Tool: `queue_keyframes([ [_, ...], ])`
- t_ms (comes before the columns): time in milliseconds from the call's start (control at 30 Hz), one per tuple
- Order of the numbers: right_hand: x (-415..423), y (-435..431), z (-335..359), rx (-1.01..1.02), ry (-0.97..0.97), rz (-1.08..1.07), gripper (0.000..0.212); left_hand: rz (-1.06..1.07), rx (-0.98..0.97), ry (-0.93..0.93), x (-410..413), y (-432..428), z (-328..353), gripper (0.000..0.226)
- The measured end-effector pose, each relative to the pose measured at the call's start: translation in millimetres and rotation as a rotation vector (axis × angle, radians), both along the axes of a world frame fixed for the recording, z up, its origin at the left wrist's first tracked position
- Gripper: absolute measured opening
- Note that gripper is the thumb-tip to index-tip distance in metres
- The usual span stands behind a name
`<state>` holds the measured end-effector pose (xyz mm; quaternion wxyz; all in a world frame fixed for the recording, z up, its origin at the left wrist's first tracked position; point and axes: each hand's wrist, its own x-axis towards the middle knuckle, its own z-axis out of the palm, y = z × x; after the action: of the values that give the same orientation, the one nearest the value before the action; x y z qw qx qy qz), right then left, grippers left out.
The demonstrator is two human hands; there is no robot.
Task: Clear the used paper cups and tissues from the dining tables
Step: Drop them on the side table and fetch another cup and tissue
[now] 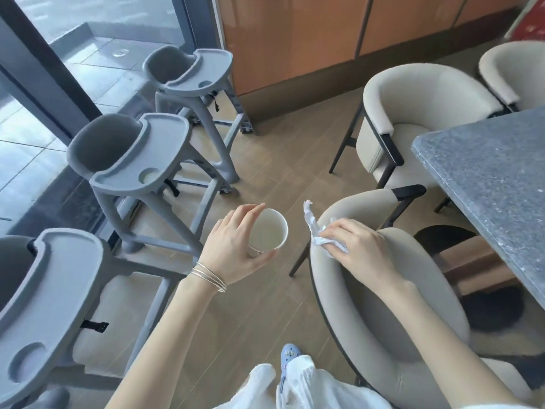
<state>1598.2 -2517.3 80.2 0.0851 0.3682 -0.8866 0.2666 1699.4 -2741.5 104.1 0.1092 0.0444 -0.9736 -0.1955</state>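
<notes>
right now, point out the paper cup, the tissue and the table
paper cup (267, 231): head view, inner wall
tissue (311, 221): head view, raised strip
table (486, 172): head view, bare top

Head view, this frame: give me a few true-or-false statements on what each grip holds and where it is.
1. The left grip holds a paper cup. True.
2. The cup has a lid on. False: its top is open.
3. The right grip holds a crumpled tissue. True.
4. The right grip rests on the table. False: it is over the backrest of the beige chair, apart from the table.
5. Grey high chairs stand on the left. True.
</notes>
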Motion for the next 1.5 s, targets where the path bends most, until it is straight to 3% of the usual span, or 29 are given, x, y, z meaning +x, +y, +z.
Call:
queue_keyframes([
  [367, -83, -62, -9, 0.039, -0.048, -0.075, 0.021, -0.133, 0.073, -0.022, -115, -71, -14, 0.077],
  [833, -240, -229, 24, 0.003, 0.033, -0.262, 0.018, -0.320, 0.032, 0.028, -303, -253, 5, 0.077],
  [1233, -327, -281, 6, 0.017, -0.006, -0.392, 0.017, -0.427, 0.080, 0.037, -421, -306, -10, 0.077],
  [1500, -444, -285, 8, 0.040, -0.057, -0.465, 0.010, -0.486, 0.065, 0.008, -553, -315, -17, 0.077],
])
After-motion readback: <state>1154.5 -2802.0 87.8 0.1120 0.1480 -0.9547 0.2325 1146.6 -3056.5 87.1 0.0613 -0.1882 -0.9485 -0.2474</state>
